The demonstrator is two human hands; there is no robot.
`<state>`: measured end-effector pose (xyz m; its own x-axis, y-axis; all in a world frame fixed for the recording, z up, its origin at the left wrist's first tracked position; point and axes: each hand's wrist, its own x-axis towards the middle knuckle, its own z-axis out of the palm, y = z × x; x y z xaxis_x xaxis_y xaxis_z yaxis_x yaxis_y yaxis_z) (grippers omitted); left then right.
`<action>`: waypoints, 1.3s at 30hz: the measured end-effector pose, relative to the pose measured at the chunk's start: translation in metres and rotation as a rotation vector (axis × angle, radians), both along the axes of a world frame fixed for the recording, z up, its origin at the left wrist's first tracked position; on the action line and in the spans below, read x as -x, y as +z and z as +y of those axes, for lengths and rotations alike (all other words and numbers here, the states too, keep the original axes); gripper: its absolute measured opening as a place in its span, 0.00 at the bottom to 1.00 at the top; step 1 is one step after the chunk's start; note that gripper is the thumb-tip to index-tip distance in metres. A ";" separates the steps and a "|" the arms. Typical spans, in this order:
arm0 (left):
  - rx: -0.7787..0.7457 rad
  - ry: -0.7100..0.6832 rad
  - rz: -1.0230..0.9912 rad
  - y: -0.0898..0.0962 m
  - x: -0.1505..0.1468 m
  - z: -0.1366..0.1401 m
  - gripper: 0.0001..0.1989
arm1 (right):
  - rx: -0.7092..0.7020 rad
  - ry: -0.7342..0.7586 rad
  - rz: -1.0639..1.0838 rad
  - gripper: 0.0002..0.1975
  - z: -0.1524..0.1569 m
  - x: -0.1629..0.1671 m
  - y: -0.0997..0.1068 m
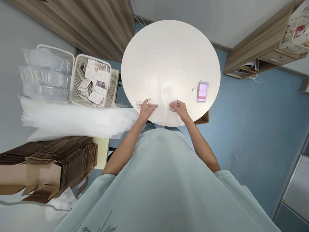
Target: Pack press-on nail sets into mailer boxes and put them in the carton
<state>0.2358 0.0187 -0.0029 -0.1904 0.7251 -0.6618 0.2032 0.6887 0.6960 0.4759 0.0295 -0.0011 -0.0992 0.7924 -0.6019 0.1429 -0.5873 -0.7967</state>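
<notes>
Both hands are over the near part of a round white table (145,48). Between them is a thin, whitish translucent sheet (164,96), hard to tell from the tabletop. My left hand (146,110) has its thumb and fingers at the sheet's left side, some fingers blurred behind it. My right hand (180,110) pinches the sheet's right side, its lower fingers also blurred. Just left of my left hand lies a small clear pack or card with reddish pictures (138,105), partly covered by the hand.
A blurred-out phone (202,91) lies on the table's right. To the left are a basket of printed cards (93,83), clear plastic trays (45,75), a stack of white translucent sheets (79,120) and folded cardboard boxes (60,161). A wooden cabinet (258,42) stands at right.
</notes>
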 end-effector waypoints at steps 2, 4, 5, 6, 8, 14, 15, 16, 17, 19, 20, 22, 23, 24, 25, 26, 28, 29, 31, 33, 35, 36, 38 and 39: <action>0.002 -0.022 0.041 -0.014 0.006 0.002 0.31 | 0.015 -0.004 -0.055 0.25 0.001 -0.003 -0.016; 0.010 -0.081 0.121 -0.028 0.014 0.004 0.29 | 0.034 -0.001 -0.102 0.23 0.000 -0.006 -0.032; 0.014 -0.119 0.170 -0.034 0.019 0.005 0.28 | 0.041 -0.003 -0.123 0.22 -0.001 -0.007 -0.039; 0.016 -0.160 0.221 -0.039 0.024 0.005 0.27 | 0.045 -0.010 -0.145 0.20 -0.002 -0.008 -0.047; 0.007 -0.243 0.307 -0.050 0.035 0.005 0.23 | 0.049 -0.033 -0.191 0.16 -0.005 -0.008 -0.061; -0.210 -0.626 0.540 -0.080 0.084 0.004 0.32 | 0.043 -0.051 -0.347 0.07 -0.010 -0.006 -0.094; -0.226 -0.712 0.552 -0.086 0.093 0.003 0.36 | 0.038 -0.045 -0.374 0.07 -0.011 -0.006 -0.097; -0.229 -0.786 0.554 -0.091 0.100 0.001 0.38 | 0.033 -0.039 -0.402 0.07 -0.011 -0.005 -0.100; -0.224 -0.840 0.550 -0.096 0.107 -0.001 0.39 | 0.030 -0.036 -0.430 0.08 -0.011 -0.004 -0.103; -0.208 -0.893 0.549 -0.102 0.116 -0.005 0.39 | 0.029 -0.031 -0.486 0.09 -0.011 -0.003 -0.108; -0.201 -0.903 0.553 -0.103 0.118 -0.007 0.38 | 0.027 -0.026 -0.514 0.09 -0.012 -0.002 -0.110; -0.187 -0.915 0.569 -0.104 0.120 -0.012 0.37 | 0.026 -0.017 -0.570 0.09 -0.012 0.000 -0.113; -0.184 -0.924 0.578 -0.104 0.120 -0.014 0.37 | 0.029 -0.015 -0.597 0.09 -0.013 0.001 -0.114; -0.183 -0.932 0.586 -0.104 0.120 -0.016 0.36 | 0.034 -0.015 -0.621 0.10 -0.015 0.001 -0.116; -0.183 -0.935 0.591 -0.103 0.119 -0.017 0.37 | 0.044 -0.019 -0.643 0.13 -0.016 0.002 -0.116; -0.182 -0.930 0.594 -0.103 0.119 -0.018 0.37 | 0.056 -0.025 -0.662 0.18 -0.019 0.002 -0.117; -0.178 -0.891 0.591 -0.103 0.115 -0.020 0.39 | 0.085 -0.038 -0.689 0.24 -0.025 0.001 -0.117; -0.180 -0.861 0.586 -0.102 0.112 -0.021 0.40 | 0.100 -0.044 -0.697 0.26 -0.029 0.000 -0.116; -0.207 -0.800 0.567 -0.101 0.102 -0.022 0.44 | 0.128 -0.048 -0.703 0.26 -0.038 -0.002 -0.115; -0.268 -0.776 0.534 -0.100 0.084 -0.022 0.46 | 0.146 -0.046 -0.696 0.25 -0.047 -0.004 -0.112; -0.332 -0.812 0.483 -0.100 0.062 -0.023 0.46 | 0.157 -0.047 -0.686 0.22 -0.053 -0.007 -0.110; -0.353 -0.848 0.453 -0.101 0.050 -0.023 0.45 | 0.160 -0.050 -0.680 0.21 -0.055 -0.008 -0.109; -0.371 -0.925 0.404 -0.105 0.028 -0.024 0.44 | 0.163 -0.058 -0.669 0.18 -0.058 -0.011 -0.107; -0.367 -0.957 0.390 -0.108 0.019 -0.024 0.44 | 0.165 -0.061 -0.665 0.17 -0.059 -0.012 -0.106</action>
